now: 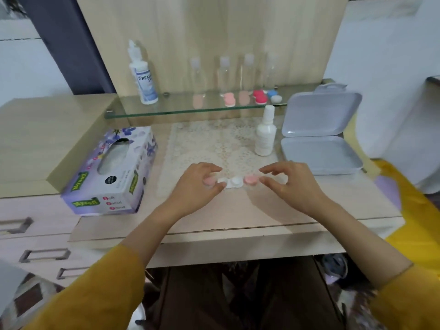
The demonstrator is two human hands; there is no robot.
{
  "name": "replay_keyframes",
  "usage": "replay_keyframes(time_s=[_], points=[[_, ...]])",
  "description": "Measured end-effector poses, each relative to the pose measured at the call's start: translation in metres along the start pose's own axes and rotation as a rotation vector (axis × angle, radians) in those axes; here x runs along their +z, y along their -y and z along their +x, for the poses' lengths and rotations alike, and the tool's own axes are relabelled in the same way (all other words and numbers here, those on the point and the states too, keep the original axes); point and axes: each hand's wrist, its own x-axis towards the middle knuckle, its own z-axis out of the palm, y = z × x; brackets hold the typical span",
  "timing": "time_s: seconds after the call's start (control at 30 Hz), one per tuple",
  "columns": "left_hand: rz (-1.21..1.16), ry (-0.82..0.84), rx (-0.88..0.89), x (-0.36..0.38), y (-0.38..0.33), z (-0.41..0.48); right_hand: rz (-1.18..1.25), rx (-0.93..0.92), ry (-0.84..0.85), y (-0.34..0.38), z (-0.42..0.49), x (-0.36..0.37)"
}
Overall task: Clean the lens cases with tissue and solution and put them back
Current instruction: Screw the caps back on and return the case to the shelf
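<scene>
White plastic, the lens case (pixel 231 182) lies on the lace mat (pixel 214 144) between both hands, its long axis running left to right. The left hand (pixel 197 186) pinches the left pink cap (pixel 209 181). The right hand (pixel 292 184), fingers curled, hovers at the right pink cap (pixel 250 179) (contact unclear). The tissue box (pixel 112 172), tissues showing, sits nearer the left hand. The grey box (pixel 321 153) stands open, its tray showing only bare plastic.

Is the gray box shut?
No, the gray box is open, with its lid tipped up behind the bottom half.
</scene>
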Motion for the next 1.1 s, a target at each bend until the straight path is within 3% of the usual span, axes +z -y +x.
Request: replay_keyframes(time_s=[0.2,0.5,0.83,1.1], points=[[0.049,0.055,0.019,0.018,0.015,0.005,0.024,0.118,-0.182,-0.018,0.040,-0.019],[0.032,0.014,0.045,0.026,0.021,0.004,0.187,0.280,-0.145,-0.022,0.104,-0.016],[0.002,0.001,0.060,0.027,0.023,0.005,0.272,0.240,-0.205,-0.015,0.103,0.004],[-0.012,0.012,0.032,0.025,0.022,0.005,0.263,0.160,-0.131,-0.013,0.077,-0.003]])
